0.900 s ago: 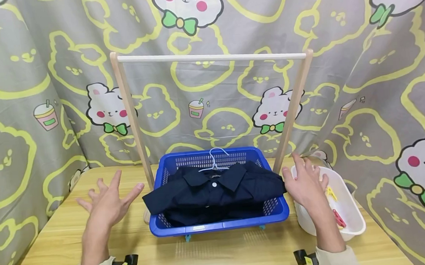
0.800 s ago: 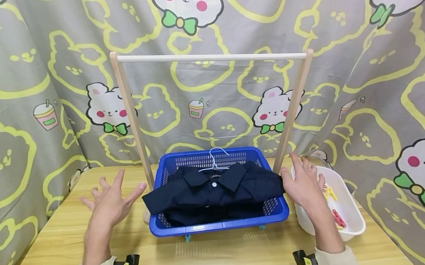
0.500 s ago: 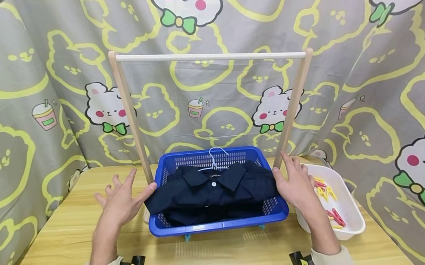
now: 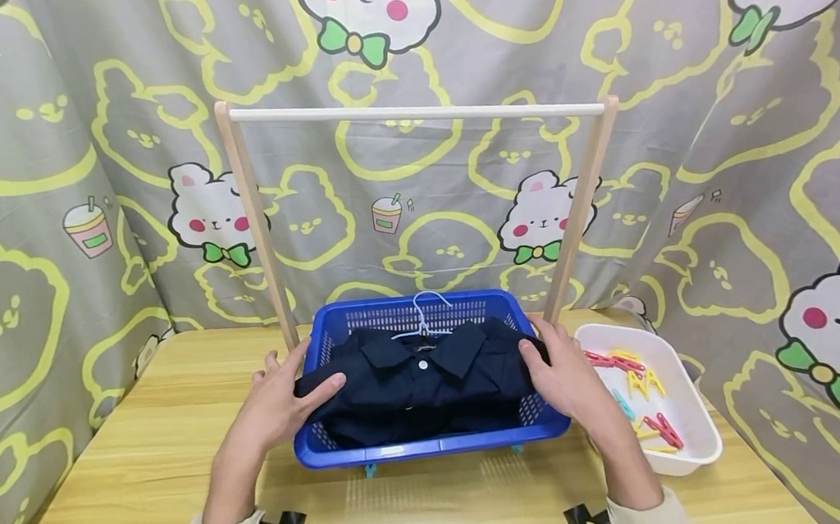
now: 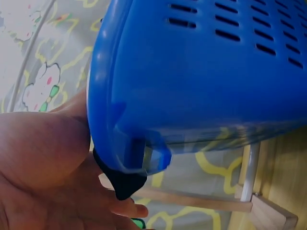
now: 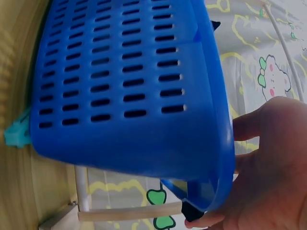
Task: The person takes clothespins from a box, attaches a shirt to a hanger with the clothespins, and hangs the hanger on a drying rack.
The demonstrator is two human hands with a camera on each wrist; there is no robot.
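Note:
A dark navy collared shirt (image 4: 430, 385) lies bunched in the blue plastic basket (image 4: 435, 448), its white button and collar facing up. A thin pale wire hanger (image 4: 423, 318) sticks up at the collar. My left hand (image 4: 271, 401) is at the basket's left end, thumb over the shirt's sleeve and fingers stretched along the outer side. At the opposite end, my right hand (image 4: 565, 374) has its thumb at the other sleeve and its fingers extended beyond it. In both wrist views the hands lie right at the rim, with dark sleeve cloth hanging close to the fingers.
Behind the basket stands a wooden rack with a white crossbar (image 4: 416, 114). A white tub (image 4: 685, 389) with red, yellow and teal clothespins (image 4: 663, 430) sits on the right. All stand on a wood-grain table (image 4: 131, 449), before a patterned grey curtain (image 4: 419, 246).
Both hands have moved inward from either side to the shirt's sleeves. The left sleeve end has shifted inward, and more of the clothespin tub shows. The basket has stayed put.

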